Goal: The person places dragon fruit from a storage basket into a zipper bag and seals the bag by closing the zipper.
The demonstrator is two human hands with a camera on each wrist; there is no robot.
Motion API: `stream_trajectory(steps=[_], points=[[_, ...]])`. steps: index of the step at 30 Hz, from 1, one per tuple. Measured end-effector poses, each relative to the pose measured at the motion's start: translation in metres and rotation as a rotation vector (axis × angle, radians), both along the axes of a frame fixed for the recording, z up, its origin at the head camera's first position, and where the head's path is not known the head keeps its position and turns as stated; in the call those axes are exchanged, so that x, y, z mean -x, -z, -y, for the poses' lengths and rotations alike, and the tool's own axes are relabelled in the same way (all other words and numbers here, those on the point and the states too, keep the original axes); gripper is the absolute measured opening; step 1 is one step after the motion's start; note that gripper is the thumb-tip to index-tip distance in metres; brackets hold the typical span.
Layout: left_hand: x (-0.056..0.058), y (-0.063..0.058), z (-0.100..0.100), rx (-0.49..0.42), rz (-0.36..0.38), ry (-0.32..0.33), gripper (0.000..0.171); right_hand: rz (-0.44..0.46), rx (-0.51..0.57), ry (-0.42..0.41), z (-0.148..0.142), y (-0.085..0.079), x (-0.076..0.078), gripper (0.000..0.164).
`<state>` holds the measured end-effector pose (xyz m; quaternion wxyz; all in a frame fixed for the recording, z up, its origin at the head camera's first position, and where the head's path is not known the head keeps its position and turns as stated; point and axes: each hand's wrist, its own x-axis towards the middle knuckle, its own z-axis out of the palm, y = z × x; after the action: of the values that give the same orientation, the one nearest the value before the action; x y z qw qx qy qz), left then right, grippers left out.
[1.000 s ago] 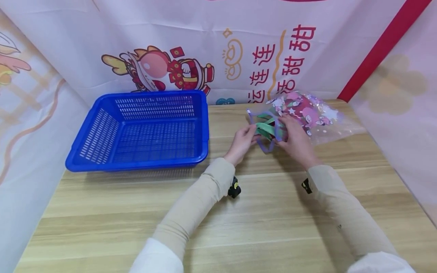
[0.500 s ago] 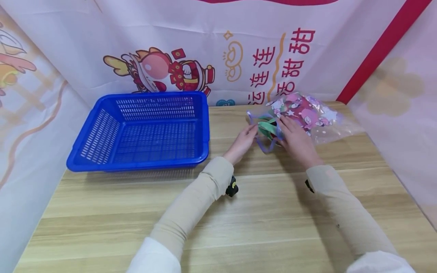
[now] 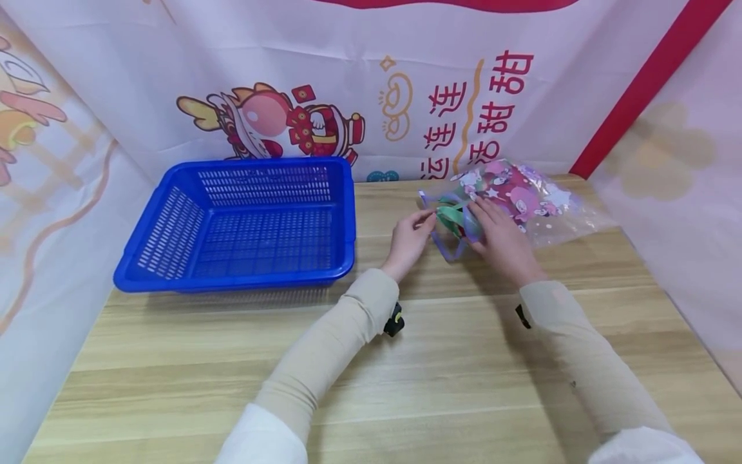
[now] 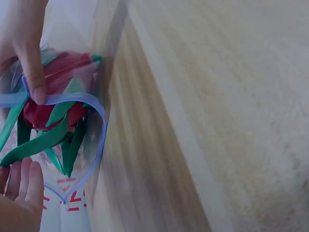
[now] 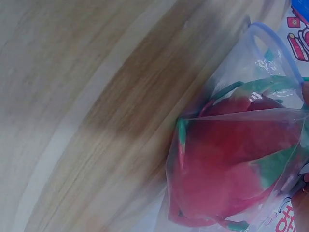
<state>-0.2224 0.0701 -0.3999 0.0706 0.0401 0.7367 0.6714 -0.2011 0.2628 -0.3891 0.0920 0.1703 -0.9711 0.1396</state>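
Note:
A clear zip bag (image 3: 580, 216) printed with pink cartoon figures lies on its side at the back right, its purple-blue rim gaping toward my left hand. Inside is a red dragon fruit (image 5: 222, 159) with long green scales (image 4: 46, 142); its far side is hidden by the print. My left hand (image 3: 408, 243) is at the bag's mouth and pinches the tip of one green scale between thumb and fingers. From the right, my right hand (image 3: 503, 243) grips the bag near its mouth, its thumb (image 4: 36, 87) on the rim in the left wrist view.
A blue plastic basket (image 3: 232, 281) with slotted walls stands on the left of the wooden table (image 3: 440, 374). Printed cloth (image 3: 400, 32) hangs behind the table and along both sides. Each wrist wears a small black camera.
The bag and right hand stay nearly in place. The fingers of my left hand have bent more at the scale tip, and that hand has shifted slightly left.

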Motion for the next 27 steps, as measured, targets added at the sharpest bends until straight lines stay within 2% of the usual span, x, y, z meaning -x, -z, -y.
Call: stream_trajectory(steps=[6,10,14,16,18,23,27], points=[[0.0,0.001,0.006,0.003,0.021,-0.055,0.031,-0.159,0.012,-0.068,0.004,0.004,-0.002,0.089],[0.003,0.001,0.013,0.018,0.054,-0.087,0.03,-0.232,-0.066,-0.097,0.005,0.009,-0.006,0.09],[0.006,0.001,0.02,0.023,0.084,-0.11,0.029,-0.228,-0.213,-0.095,0.007,0.015,-0.01,0.07],[0.006,0.0,0.022,0.019,0.092,-0.113,0.029,-0.238,-0.261,-0.091,0.008,0.017,-0.011,0.059],[0.005,0.0,0.024,0.015,0.097,-0.109,0.029,-0.246,-0.287,-0.086,0.008,0.018,-0.011,0.055],[0.003,0.002,0.028,0.027,0.113,-0.095,0.029,-0.209,-0.3,-0.092,0.004,0.017,-0.01,0.052],[0.001,0.005,0.029,0.037,0.124,-0.104,0.029,-0.141,-0.248,-0.082,-0.001,0.016,-0.009,0.048]])
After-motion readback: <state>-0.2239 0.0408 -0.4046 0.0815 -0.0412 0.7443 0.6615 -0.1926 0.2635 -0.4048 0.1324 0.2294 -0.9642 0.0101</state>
